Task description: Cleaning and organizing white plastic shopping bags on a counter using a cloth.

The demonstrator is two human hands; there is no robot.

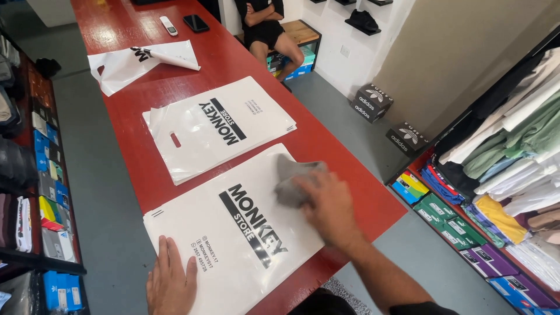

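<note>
A stack of white plastic carrier bags with black print lies at the near end of a long red table. My left hand rests flat on the bags' near left corner, fingers spread. My right hand is closed on a grey cloth that lies on the bags' far right part; the hand is blurred by motion.
A second stack of white bags lies further up the table, then a loose crumpled bag, a remote and a black phone. A seated person is at the far end. Shelves of folded clothes and shoe boxes flank both sides.
</note>
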